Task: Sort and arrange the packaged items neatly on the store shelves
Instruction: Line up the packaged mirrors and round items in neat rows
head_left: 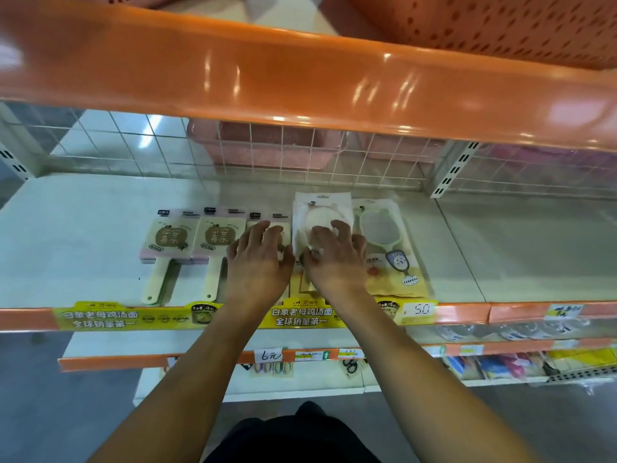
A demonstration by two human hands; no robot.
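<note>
Head view: on the white shelf [83,228], the left hand [258,259] lies flat-fingered on the third hand-mirror pack [268,220], steadying it. At its three o'clock, the right hand [334,259] claws the white mirror pack [322,212], probably squaring the row.

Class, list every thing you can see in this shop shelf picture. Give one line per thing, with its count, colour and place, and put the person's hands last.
Pink-topped packs: three, cream handles, left row on white shelf; third under left hand.
White round-item pack: one, middle, under right hand.
Green mirror pack: one, yellow card, rightmost.
White shelf: one, middle tier.
Orange shelf edge: one, above.
Pink baskets: at least two, behind wire grid.
Yellow banner: on shelf front.
Price tag: one, reads 50.
Lower shelves: small goods, too blurred to name.
Left hand: fingers spread on third pack.
Right hand: fingers curled on white pack.
</note>
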